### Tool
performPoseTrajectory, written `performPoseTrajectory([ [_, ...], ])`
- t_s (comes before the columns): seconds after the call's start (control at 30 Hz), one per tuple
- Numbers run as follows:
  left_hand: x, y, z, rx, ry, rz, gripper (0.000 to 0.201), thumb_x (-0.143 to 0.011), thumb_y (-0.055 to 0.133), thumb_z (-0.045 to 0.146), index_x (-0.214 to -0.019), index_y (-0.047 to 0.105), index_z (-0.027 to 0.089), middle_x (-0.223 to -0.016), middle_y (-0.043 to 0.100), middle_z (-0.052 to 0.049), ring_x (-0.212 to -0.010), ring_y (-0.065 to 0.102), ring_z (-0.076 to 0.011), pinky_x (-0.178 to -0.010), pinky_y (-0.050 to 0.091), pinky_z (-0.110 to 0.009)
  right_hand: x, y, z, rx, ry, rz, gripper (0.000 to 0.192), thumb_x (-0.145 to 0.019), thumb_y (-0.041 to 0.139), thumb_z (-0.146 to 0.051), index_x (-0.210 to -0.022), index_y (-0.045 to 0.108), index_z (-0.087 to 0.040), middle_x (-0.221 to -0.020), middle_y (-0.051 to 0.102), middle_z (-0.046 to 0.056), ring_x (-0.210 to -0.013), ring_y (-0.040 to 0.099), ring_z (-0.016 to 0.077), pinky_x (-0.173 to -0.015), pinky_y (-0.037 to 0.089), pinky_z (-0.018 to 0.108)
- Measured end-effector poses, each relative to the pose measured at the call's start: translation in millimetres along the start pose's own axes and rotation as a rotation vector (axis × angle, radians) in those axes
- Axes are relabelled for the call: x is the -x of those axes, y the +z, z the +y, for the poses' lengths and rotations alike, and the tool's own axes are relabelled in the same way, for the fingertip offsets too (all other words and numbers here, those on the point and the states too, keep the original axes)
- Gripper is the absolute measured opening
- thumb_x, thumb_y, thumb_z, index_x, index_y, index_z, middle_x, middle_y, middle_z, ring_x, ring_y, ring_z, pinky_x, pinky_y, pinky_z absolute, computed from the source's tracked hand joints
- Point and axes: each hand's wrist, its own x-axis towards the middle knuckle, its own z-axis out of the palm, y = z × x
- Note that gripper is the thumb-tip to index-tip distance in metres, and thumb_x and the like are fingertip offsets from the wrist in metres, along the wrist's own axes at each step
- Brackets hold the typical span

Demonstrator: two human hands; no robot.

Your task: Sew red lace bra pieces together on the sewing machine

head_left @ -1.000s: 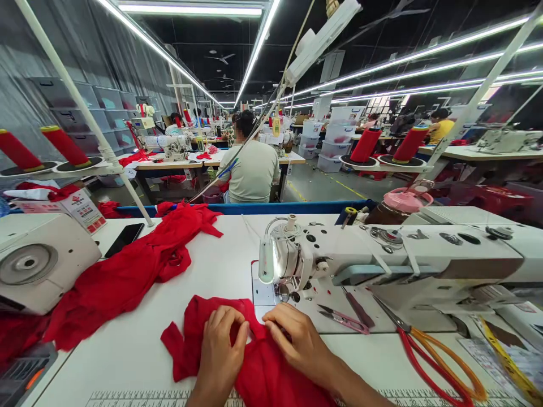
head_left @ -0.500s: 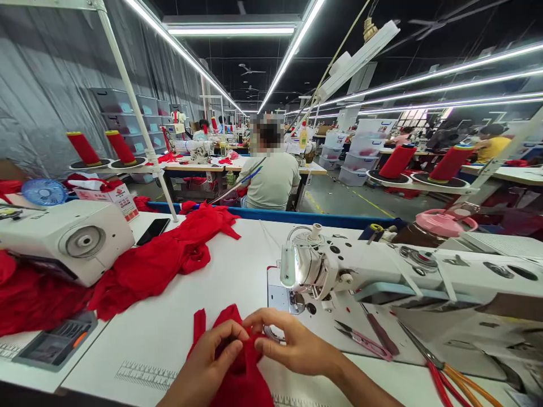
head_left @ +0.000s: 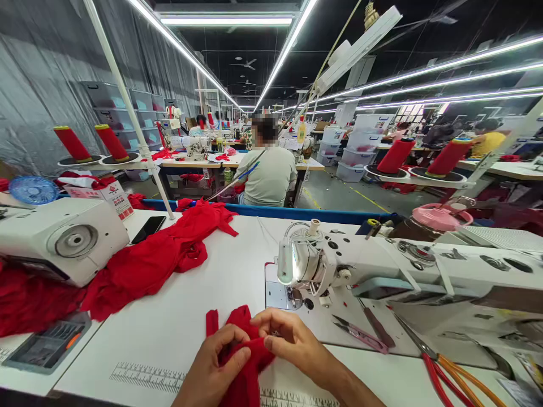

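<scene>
Tube lights (head_left: 227, 21) are running overhead, burning near-white against a dark ceiling (head_left: 229, 45). Small lamp (head_left: 285, 264) on the sewing machine (head_left: 365, 257) is glowing by the needle plate (head_left: 278, 297). White tabletop (head_left: 169, 316) is bouncing even light, shadow pooling softly under the machine's arm. Nearest red cloth (head_left: 245, 380) is showing saturated, folds darkening. Wide lens is stretching the edges; distance is softening; mosaic is masking a person's head (head_left: 266, 130).

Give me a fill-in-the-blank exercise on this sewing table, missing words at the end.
1. The left hand and right hand hold cloth coloured ____.
2. The large scissors have one red handle and one that is ____.
3. In the picture, the snips lie to the ____ of the large scissors.

Missing words: red; orange; left.
</scene>
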Motion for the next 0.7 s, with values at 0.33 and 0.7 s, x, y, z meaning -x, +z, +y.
performPoseTrajectory([
  [0.33,-1.9,-5.5,-8.2,-0.007,-0.074,-0.054,0.036,-0.094,0.058,0.053,-0.086,0.065,0.019,-0.085,0.060,0.000,-0.078,0.053,-0.0167,-0.072,0.040,-0.025,0.7,-2.9,-5.6,0.342,0.032,0.042,0.013,-0.073,0.067,-0.011,-0.080,0.073,-0.020,-0.076,0.063,-0.003,-0.075,0.054,0.0153,-0.075,0.041,0.029],
  [0.7,-17.0,-21.9,15.5,-0.112,-0.085,-0.169,0.032,-0.095,0.052,0.050,-0.090,0.066,0.021,-0.090,0.058,-0.001,-0.089,0.054,-0.0210,-0.085,0.038,-0.031,1.0,-3.7,-10.8,0.052,0.186,0.010,0.007,-0.077,0.065,-0.023,-0.078,0.063,-0.017,-0.073,0.057,-0.002,-0.073,0.047,0.0146,-0.067,0.036,0.027],
])
